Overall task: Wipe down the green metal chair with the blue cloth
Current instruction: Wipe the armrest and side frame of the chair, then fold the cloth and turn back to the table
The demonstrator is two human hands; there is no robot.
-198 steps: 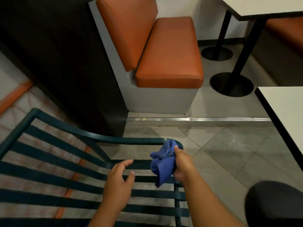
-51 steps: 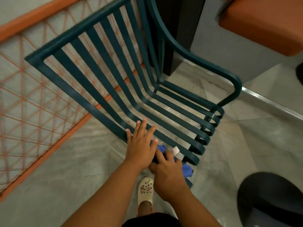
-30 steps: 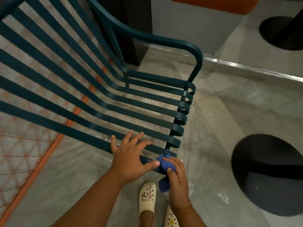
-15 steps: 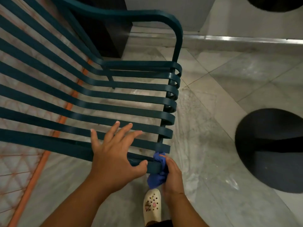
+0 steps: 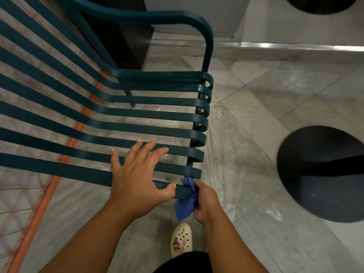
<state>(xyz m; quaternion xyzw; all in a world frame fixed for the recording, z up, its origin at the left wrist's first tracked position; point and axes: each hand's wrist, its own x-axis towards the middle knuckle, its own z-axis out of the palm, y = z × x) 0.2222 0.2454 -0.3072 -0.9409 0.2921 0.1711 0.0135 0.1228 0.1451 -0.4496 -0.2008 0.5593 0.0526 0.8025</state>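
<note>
Gripping the crumpled blue cloth point(image 5: 187, 201) in curled fingers, the right hand point(image 5: 204, 201) has worked it along to the curled front end of the nearest slat of the dark green slatted metal chair point(image 5: 149, 115). The left hand point(image 5: 137, 174), fingers spread flat and thumb hooked under the slat, still steadies the seat. That end looks nearly wiped; the farther slats and armrest likely remain.

Floor point(image 5: 256, 174): our standing surface, grey marbled tile.
On it we list the green metal chair point(image 5: 157, 115), a black round table base point(image 5: 323, 174) and our cream clog point(image 5: 181, 240).
</note>
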